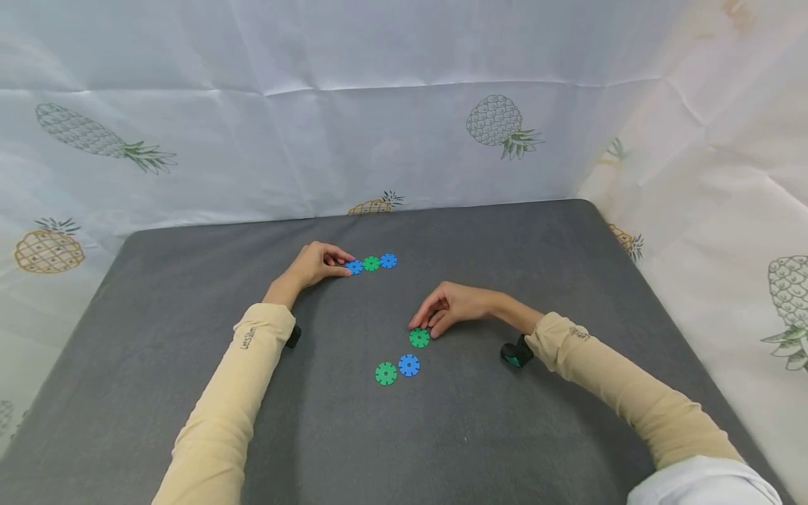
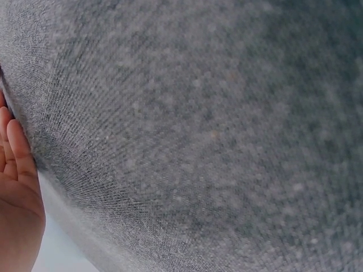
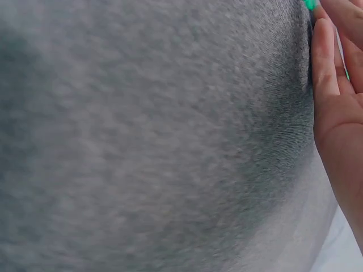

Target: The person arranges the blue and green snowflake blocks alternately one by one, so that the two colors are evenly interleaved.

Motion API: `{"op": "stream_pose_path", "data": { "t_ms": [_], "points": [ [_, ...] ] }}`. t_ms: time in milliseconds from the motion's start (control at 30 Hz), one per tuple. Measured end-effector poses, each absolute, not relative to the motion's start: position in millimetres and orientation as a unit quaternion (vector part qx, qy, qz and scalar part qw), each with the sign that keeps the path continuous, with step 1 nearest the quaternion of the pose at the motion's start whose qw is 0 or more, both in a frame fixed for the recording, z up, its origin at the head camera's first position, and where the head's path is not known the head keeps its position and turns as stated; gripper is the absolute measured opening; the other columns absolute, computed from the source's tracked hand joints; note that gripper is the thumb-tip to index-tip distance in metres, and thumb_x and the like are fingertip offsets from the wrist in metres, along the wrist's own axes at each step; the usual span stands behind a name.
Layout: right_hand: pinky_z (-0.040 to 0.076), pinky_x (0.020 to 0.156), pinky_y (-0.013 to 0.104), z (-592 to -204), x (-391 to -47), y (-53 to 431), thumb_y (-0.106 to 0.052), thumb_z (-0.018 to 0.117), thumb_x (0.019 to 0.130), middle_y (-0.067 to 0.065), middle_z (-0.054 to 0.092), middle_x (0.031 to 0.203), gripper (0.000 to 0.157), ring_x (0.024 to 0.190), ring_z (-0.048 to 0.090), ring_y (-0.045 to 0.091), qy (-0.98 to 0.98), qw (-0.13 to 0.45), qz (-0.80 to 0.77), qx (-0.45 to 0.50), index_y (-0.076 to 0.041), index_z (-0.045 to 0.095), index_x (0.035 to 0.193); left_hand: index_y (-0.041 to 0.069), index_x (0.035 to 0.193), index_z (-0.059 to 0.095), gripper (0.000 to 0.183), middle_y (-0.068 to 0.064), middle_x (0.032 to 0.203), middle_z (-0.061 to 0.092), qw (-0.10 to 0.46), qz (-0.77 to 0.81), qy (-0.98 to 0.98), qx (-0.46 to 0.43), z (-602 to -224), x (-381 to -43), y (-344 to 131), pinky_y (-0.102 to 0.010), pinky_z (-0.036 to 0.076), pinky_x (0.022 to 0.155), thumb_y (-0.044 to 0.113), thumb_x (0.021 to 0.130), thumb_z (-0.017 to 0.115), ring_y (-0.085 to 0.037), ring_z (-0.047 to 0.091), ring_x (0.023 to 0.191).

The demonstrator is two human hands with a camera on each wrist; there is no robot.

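Note:
In the head view, my left hand (image 1: pixel 313 264) pinches a blue notched plastic disc (image 1: pixel 355 267) between thumb and finger. That disc is the left end of a row, with a green disc (image 1: pixel 371 263) in the middle and another blue disc (image 1: pixel 388 261) at the right. Nearer to me, my right hand (image 1: pixel 456 306) holds a green notched disc (image 1: pixel 419 338) by its far edge, thumb on the right side. Just below it lie a blue disc (image 1: pixel 409 365) and a green disc (image 1: pixel 386 374), side by side. The left wrist view shows part of my left hand (image 2: pixel 20 192) and none of the discs.
A dark grey cloth covers the table (image 1: pixel 480 435). White curtains (image 1: pixel 379 140) printed with pineapples hang behind the far edge and along the sides. A black wrist device (image 1: pixel 517 353) with a green part sits under the right wrist.

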State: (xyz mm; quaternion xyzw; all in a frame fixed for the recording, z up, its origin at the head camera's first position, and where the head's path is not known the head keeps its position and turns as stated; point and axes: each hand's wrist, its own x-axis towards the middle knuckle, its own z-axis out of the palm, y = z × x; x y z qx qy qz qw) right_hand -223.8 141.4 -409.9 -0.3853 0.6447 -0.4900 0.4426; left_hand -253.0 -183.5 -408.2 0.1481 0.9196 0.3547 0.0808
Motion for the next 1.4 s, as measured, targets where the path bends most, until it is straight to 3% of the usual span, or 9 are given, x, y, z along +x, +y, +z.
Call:
{"op": "stream_pose_path", "data": {
  "t_ms": [267, 900, 1400],
  "points": [
    [0.05, 0.089, 0.035, -409, -230, 132, 0.01, 0.073, 0.078, 0.019, 0.066, 0.114, 0.035, 0.102, 0.062, 0.016, 0.656, 0.431, -0.44, -0.436, 0.011, 0.066, 0.112, 0.005, 0.109, 0.074, 0.029, -0.008, 0.089, 0.065, 0.084, 0.353, 0.921, 0.143, -408, -255, -183, -0.028, 0.038, 0.061, 0.014, 0.082, 0.077, -0.017, 0.05, 0.065],
    [0.05, 0.078, 0.026, -409, -231, 126, 0.006, 0.078, 0.074, 0.01, 0.069, 0.105, 0.035, 0.085, 0.056, 0.013, 0.684, 0.415, -0.409, -0.438, 0.005, 0.07, 0.108, 0.005, 0.109, 0.074, 0.028, -0.007, 0.089, 0.064, 0.091, 0.355, 0.919, 0.142, -408, -256, -184, -0.029, 0.039, 0.063, 0.013, 0.083, 0.077, -0.017, 0.051, 0.068],
    [0.05, 0.079, 0.026, -411, -228, 129, 0.004, 0.08, 0.073, 0.008, 0.07, 0.105, 0.035, 0.087, 0.058, 0.014, 0.696, 0.392, -0.404, -0.446, 0.003, 0.071, 0.107, 0.005, 0.11, 0.073, 0.029, -0.007, 0.089, 0.064, 0.092, 0.353, 0.921, 0.138, -408, -255, -183, -0.029, 0.039, 0.063, 0.014, 0.083, 0.077, -0.017, 0.05, 0.067]
  ]
}}
